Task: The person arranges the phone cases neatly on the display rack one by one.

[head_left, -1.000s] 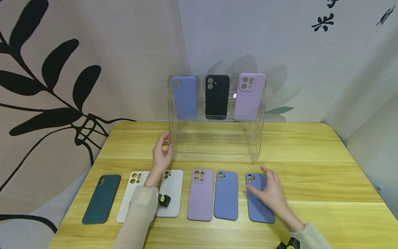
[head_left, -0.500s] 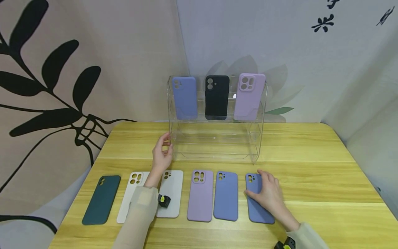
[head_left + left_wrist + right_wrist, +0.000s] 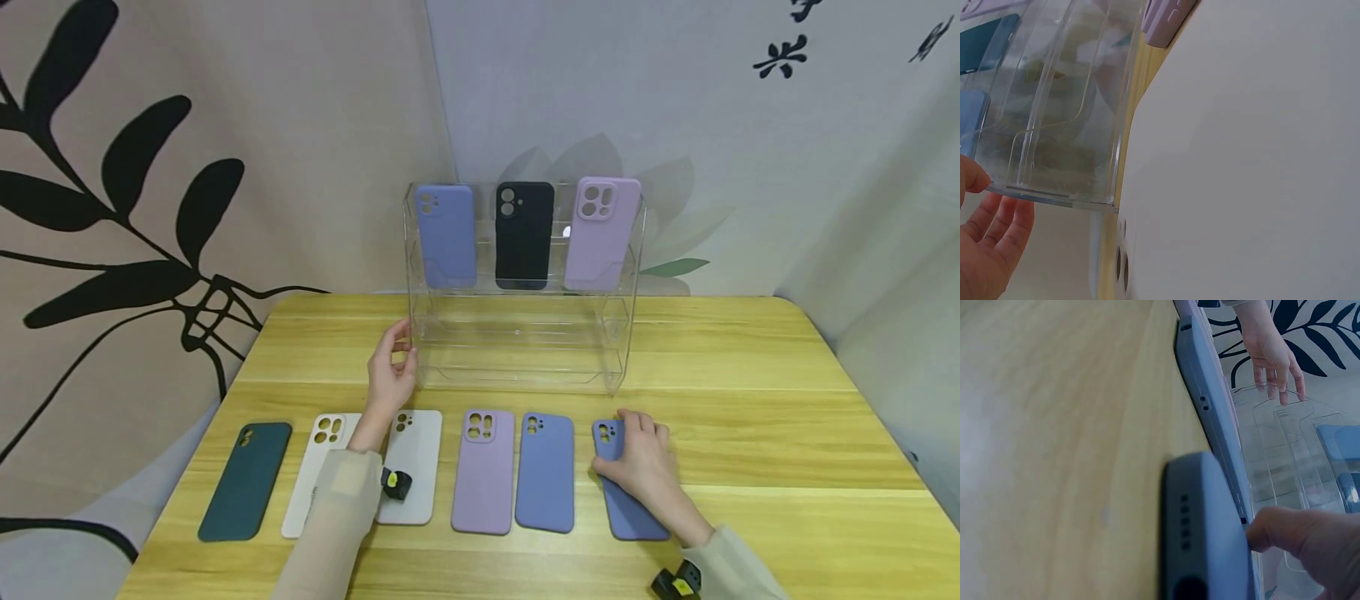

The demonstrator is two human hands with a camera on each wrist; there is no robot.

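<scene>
My right hand [image 3: 643, 460] grips the rightmost blue phone case [image 3: 628, 508] across its width, thumb at its left edge and fingers over the upper right. In the right wrist view the thumb [image 3: 1288, 532] lies against the edge of this blue case [image 3: 1207, 531], whose lower rim has a row of small holes. My left hand [image 3: 392, 371] holds the left side panel of a clear acrylic display stand [image 3: 517, 379]. Seen from the left wrist, the thumb is on one side of that panel and the fingers [image 3: 1013, 228] on the other.
On the stand's top tier stand a blue case [image 3: 447, 237], a black case [image 3: 524, 237] and a lilac case [image 3: 602, 237]. Along the table [image 3: 787, 433] lie a dark green case [image 3: 246, 483], two white cases [image 3: 416, 475], a lilac case [image 3: 483, 475] and another blue case [image 3: 545, 475].
My right hand has closed from above onto the rightmost blue case, which has shifted slightly to the right at its lower end. The left hand has stayed at the stand.
</scene>
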